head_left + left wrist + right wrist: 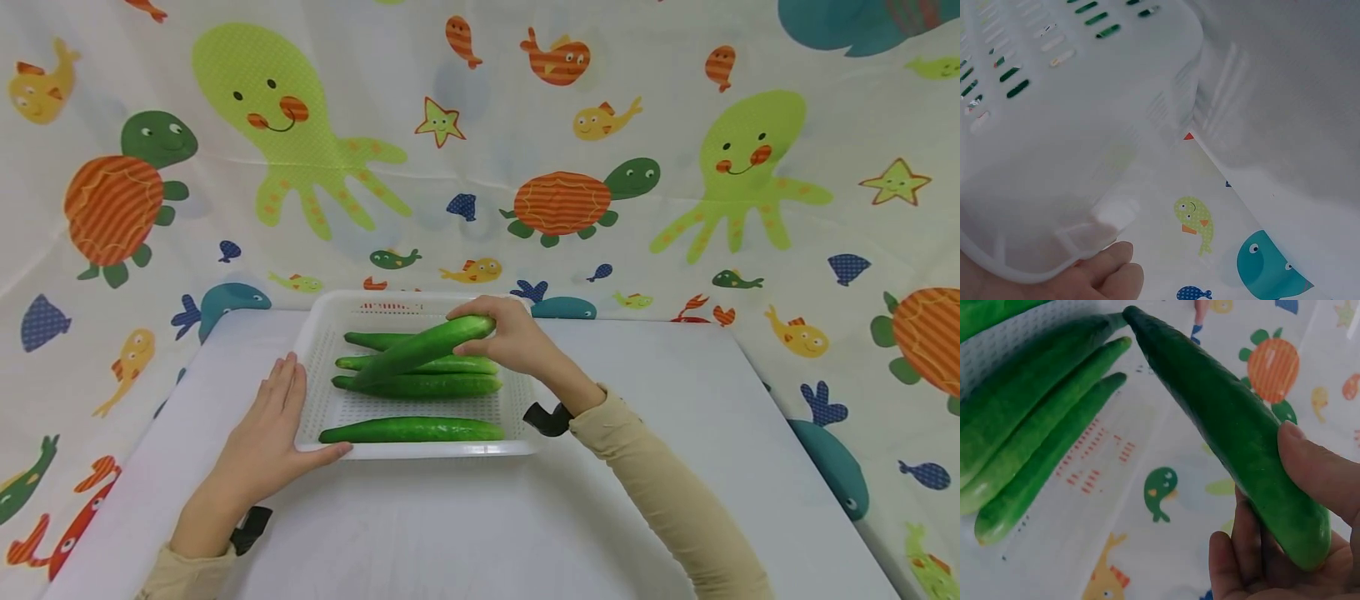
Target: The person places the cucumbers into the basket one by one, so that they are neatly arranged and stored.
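My right hand (516,337) grips a green cucumber (431,344) by its thick end, thumb on one side and fingers beneath. This cucumber is tilted, its narrow end pointing down and left over the others. Below it, several cucumbers (438,386) lie side by side in a white perforated basket (517,448). Another cucumber (412,430) lies apart along the basket's front side. My left hand (262,429) rests against the basket's left side with straight fingers, its thumb reaching along the front rim. In the left wrist view, fingers (1119,275) show beside the basket's wall.
The basket stands toward the back of a white table (465,525). Behind and around the table hangs a white cloth (480,75) printed with sea animals. A black wrist strap (547,419) is on each wrist.
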Demonstrator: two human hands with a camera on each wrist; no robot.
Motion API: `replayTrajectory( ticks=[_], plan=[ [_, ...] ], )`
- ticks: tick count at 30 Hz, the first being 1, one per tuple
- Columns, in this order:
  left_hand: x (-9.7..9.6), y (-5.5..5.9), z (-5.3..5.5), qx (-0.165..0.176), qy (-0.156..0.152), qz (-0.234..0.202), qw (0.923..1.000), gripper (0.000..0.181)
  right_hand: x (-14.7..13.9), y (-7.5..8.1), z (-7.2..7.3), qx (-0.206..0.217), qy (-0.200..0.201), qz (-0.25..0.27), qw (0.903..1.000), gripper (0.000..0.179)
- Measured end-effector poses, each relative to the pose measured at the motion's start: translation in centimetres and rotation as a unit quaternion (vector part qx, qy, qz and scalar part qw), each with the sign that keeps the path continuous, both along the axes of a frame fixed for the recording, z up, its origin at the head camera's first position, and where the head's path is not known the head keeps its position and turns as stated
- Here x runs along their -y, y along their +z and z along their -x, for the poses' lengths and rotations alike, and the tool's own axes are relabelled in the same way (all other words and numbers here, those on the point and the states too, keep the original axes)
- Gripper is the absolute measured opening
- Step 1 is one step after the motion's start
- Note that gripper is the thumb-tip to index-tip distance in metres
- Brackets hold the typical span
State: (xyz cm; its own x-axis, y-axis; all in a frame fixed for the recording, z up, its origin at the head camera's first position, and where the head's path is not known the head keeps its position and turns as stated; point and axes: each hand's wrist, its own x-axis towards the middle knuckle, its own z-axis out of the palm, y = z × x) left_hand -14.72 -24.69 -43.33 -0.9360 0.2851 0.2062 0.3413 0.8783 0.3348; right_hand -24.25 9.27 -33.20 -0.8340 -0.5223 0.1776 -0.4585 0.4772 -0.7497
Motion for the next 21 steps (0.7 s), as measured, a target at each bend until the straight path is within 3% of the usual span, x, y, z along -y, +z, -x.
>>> replayTrajectory(
  ticks=[10, 21],
  plan=[
    [-0.2, 0.3, -0.2, 0.007, 0.003, -0.002, 1.0000, 0.127, 1.9, -1.6, 0.0, 0.026, 0.014, -0.027, 0.9992, 0.041],
    [-0.2, 0.1, -0.1, 0.005, 0.000, -0.002, 1.0000, 0.126, 1.5, -2.1, 0.5, 0.047, -0.001, -0.080, 0.9957, 0.044]
  ],
)
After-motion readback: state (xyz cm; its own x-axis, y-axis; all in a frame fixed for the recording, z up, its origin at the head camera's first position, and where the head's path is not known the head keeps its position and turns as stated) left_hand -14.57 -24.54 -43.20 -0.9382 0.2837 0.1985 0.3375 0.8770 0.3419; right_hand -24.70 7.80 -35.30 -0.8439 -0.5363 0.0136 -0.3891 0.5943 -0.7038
